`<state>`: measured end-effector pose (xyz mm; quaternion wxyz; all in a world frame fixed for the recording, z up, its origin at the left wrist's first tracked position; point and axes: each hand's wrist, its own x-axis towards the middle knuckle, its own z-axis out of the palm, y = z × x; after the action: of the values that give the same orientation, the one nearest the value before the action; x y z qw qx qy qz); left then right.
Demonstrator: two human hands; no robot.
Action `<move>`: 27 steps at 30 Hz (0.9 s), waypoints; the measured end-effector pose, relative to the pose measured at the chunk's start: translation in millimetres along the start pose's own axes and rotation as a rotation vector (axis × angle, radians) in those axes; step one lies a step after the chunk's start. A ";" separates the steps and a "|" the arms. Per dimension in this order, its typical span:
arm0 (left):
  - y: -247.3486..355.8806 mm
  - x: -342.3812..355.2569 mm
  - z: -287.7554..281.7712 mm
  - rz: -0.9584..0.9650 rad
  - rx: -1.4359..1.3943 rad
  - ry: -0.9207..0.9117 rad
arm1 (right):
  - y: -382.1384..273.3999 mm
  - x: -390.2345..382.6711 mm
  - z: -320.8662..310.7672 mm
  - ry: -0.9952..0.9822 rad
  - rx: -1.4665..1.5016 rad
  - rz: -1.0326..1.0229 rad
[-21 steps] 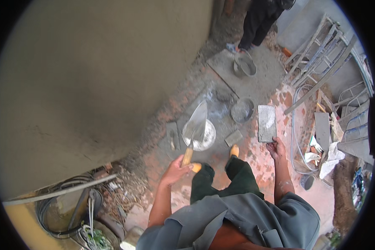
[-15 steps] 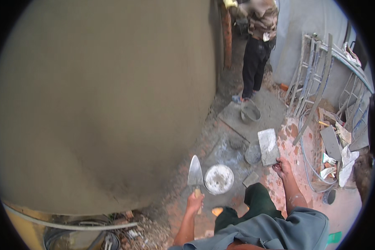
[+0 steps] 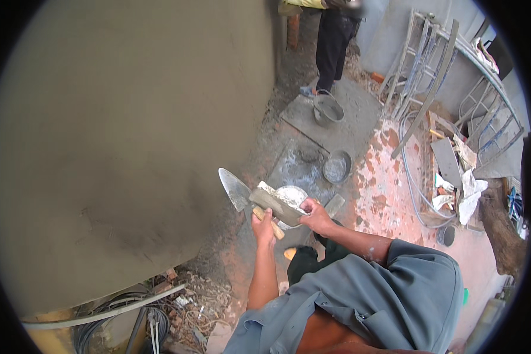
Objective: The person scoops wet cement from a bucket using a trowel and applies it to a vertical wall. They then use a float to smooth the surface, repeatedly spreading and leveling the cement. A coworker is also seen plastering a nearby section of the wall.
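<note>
My left hand grips the wooden handle of a pointed trowel, its metal blade aimed up and left toward the large grey plastered wall. In my right hand is a flat rectangular plastering float, tilted so its grey face shows. The float's left end meets or overlaps the trowel near the base of the blade; whether they touch, I cannot tell. A round container with whitish contents sits below and behind the float, partly hidden by it.
Ahead, a co-worker in dark trousers stands behind a black bucket. A basin and a small grey block lie nearer. Metal scaffold frames lean at the right, above a debris pile. Coiled hoses lie lower left.
My right hand has brought the float left and in toward the trowel, tilting it. The trowel has turned further left. The view has shifted, and the co-worker's arms have moved.
</note>
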<state>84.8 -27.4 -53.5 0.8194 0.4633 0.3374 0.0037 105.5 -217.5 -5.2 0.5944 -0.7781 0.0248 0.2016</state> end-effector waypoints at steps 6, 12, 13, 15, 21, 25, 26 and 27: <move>-8.0 19.4 26.5 -0.081 -0.014 -0.030 | 9.1 23.0 -5.9 -0.245 0.267 -0.006; -14.7 81.6 105.3 -0.110 0.088 -0.105 | 35.5 108.9 -56.4 -0.273 0.731 0.251; -20.6 92.1 120.9 -0.099 0.097 -0.121 | 40.8 118.2 -70.5 -0.252 0.756 0.271; -27.8 121.2 146.4 -0.134 0.197 -0.109 | 52.5 147.1 -88.8 -0.292 0.851 0.306; -90.5 211.9 193.9 -0.160 0.409 -0.291 | 117.7 213.2 -121.7 -0.154 0.883 0.343; -151.1 268.2 199.9 -0.149 0.590 -0.387 | 177.2 242.8 -119.7 0.039 0.905 0.368; -166.5 283.2 197.9 -0.133 0.654 -0.398 | 193.9 249.4 -117.1 0.078 0.927 0.353; -183.5 292.2 195.4 -0.093 0.777 -0.473 | 209.6 246.2 -119.5 0.161 0.893 0.386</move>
<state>362.8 -186.9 -286.9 0.6385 0.7089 0.1378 -0.2660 307.1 -341.0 -256.1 0.8178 -0.4416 0.2983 0.2171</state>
